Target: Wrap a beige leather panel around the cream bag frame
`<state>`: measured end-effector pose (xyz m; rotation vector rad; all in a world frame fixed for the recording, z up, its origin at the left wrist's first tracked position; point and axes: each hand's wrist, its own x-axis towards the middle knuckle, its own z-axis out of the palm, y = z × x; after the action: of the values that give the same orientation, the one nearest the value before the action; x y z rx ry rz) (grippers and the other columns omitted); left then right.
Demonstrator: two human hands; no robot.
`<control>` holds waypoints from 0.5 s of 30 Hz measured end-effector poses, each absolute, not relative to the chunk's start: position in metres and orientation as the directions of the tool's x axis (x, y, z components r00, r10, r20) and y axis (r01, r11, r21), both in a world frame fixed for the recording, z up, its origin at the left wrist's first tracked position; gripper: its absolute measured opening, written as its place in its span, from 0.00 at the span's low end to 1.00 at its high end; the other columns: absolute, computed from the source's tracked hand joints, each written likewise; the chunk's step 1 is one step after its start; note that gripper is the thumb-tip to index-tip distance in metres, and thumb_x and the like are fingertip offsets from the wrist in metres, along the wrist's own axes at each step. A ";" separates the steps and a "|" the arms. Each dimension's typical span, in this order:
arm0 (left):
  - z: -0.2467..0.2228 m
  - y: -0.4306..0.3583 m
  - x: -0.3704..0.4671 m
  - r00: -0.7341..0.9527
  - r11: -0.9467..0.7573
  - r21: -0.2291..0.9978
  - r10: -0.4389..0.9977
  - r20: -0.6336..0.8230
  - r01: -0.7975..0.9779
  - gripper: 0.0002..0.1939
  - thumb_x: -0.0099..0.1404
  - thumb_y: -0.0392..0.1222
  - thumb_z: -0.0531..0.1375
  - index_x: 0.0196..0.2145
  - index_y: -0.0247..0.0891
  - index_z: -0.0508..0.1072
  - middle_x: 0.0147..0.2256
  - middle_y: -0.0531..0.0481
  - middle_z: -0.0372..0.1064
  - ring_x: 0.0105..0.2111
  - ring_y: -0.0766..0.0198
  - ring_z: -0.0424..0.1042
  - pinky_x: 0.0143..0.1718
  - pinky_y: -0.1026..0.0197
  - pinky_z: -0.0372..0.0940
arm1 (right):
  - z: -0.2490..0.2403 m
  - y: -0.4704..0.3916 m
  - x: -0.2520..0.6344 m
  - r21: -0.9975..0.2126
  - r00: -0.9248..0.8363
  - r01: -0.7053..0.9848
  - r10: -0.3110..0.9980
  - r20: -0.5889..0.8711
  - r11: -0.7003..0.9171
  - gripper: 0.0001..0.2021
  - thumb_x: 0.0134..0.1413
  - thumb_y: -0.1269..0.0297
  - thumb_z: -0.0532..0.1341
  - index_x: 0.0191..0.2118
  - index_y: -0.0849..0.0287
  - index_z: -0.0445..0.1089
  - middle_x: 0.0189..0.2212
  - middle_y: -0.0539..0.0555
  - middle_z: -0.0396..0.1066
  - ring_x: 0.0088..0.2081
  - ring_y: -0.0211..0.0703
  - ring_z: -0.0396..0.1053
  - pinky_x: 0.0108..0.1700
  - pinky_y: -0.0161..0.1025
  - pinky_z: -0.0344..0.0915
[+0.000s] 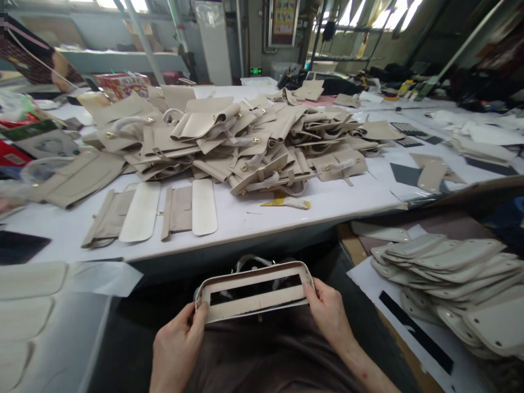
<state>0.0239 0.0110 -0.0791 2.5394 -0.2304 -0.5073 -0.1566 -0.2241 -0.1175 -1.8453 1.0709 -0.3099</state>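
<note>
At lower centre, our left hand [177, 344] and right hand [331, 315] pinch opposite ends of an open-centred bag piece [237, 311], seemingly part-assembled, while beige bag panels [204, 121] heaped at upper centre look unfinished too.

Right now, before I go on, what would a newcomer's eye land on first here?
Probably the big heap of beige pieces across the middle of the white table. Next, the pale frame-like piece at bottom center, gripped at its ends by the left hand and right hand. Then the pile of pale rounded panels at lower right.
</note>
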 end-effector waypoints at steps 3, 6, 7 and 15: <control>-0.078 0.012 0.027 0.892 -0.858 0.509 -0.284 -0.352 -0.073 0.28 0.55 0.68 0.50 0.30 0.42 0.75 0.17 0.54 0.65 0.23 0.60 0.68 0.31 0.61 0.56 | -0.116 -0.224 -0.157 -0.816 0.574 -0.554 -0.785 -0.232 -0.164 0.20 0.61 0.47 0.52 0.29 0.57 0.68 0.23 0.50 0.67 0.28 0.41 0.64 0.33 0.37 0.55; -0.077 0.013 0.032 0.864 -0.884 0.457 -0.302 -0.403 -0.096 0.27 0.55 0.69 0.50 0.28 0.43 0.73 0.17 0.54 0.65 0.24 0.60 0.70 0.31 0.61 0.56 | -0.115 -0.224 -0.156 -0.803 0.547 -0.581 -0.795 -0.261 -0.136 0.19 0.60 0.47 0.54 0.29 0.57 0.68 0.23 0.50 0.67 0.27 0.40 0.63 0.32 0.36 0.54; -0.078 0.013 0.034 0.858 -0.892 0.438 -0.310 -0.411 -0.112 0.27 0.56 0.68 0.49 0.27 0.44 0.73 0.17 0.53 0.64 0.25 0.60 0.70 0.31 0.61 0.56 | -0.115 -0.223 -0.155 -0.796 0.538 -0.591 -0.800 -0.266 -0.132 0.19 0.59 0.47 0.55 0.28 0.57 0.68 0.22 0.49 0.66 0.26 0.40 0.62 0.31 0.37 0.54; -0.070 0.008 0.037 0.847 -0.943 0.181 -0.330 -0.417 -0.279 0.24 0.70 0.53 0.41 0.29 0.44 0.71 0.33 0.43 0.78 0.39 0.47 0.76 0.34 0.55 0.56 | -0.109 -0.231 -0.149 -0.710 0.577 -0.640 -0.794 -0.191 -0.293 0.24 0.61 0.43 0.48 0.21 0.55 0.57 0.19 0.51 0.64 0.24 0.41 0.61 0.30 0.40 0.51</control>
<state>0.0370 0.0078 -0.0699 2.9097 -0.4818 -0.6876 -0.1493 -0.2308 -0.1094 -2.0290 1.1419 -0.2522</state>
